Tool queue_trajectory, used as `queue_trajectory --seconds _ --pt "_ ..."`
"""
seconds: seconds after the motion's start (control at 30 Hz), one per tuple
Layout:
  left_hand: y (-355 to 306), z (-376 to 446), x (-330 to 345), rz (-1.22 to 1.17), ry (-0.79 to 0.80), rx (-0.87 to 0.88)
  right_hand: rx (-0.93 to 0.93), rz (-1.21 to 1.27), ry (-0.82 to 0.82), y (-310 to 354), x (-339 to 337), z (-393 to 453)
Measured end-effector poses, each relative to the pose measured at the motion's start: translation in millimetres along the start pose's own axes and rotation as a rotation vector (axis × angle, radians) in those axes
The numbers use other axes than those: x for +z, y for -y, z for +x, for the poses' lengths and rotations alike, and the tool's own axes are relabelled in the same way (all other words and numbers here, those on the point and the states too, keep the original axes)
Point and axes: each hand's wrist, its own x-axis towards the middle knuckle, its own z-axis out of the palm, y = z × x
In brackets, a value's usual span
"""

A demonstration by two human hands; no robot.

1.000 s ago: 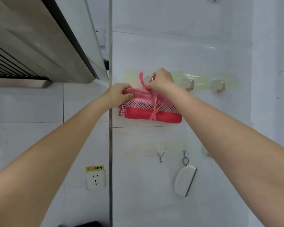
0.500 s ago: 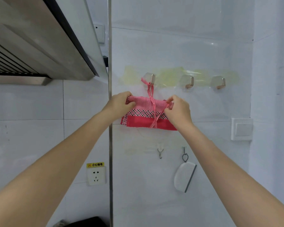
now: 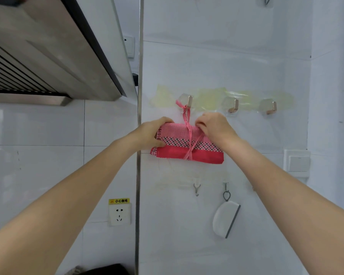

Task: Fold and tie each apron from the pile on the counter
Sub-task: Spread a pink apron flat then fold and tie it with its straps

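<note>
The left hand (image 3: 150, 134) grips the left end of the folded apron (image 3: 187, 144), thumb under and fingers curled over its top edge. The right hand (image 3: 213, 127) pinches the top edge just right of the tie string (image 3: 189, 135). Between the two hands the bundle sits flat against the white wall (image 3: 207, 66), and its string runs up from between them to the leftmost hook (image 3: 189, 102), just above the right hand's knuckles.

The apron looks like thin cotton: light and soft, so it will probably sag wherever it is not supported. The string cinched round its middle is likely what keeps the folds together, so the ends, or the string itself, seem the safest places to hold. Tugging the loose layers could pull the folds apart.

Left of the left hand a metal corner strip (image 3: 139, 116) marks the wall's edge, with the range hood (image 3: 48, 56) jutting out beyond and above. Right of the right hand two more hooks (image 3: 234, 106) stand bare. Below the hands hang a small hook (image 3: 196, 189) and a white scraper (image 3: 225, 219), well apart from the bundle, so there is room to draw the hands back and down.
</note>
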Motion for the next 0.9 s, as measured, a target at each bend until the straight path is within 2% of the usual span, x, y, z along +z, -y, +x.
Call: queue_trajectory --seconds 0.13,0.3,0.43,0.6,0.9 --pt "2.1 2.7 -2.8 0.015 -0.026 -0.006 0.229 0.361 -0.193 -16.2 -6.6 -3.6" --pt "0.1 5.3 -2.6 0.029 -0.024 -0.015 0.138 0.304 0.139 -23.3 -2.4 -19.0" --pt "-1.3 5.3 -2.6 0.039 -0.009 -0.025 0.156 0.276 0.059 -16.9 5.8 -16.5" --pt "2.2 3.1 -2.4 0.012 -0.024 -0.016 0.176 0.37 -0.046 -14.2 3.1 -11.5" --pt "5.4 0.7 -2.4 -0.025 -0.002 -0.013 0.07 0.494 0.08 7.5 -3.7 10.9"
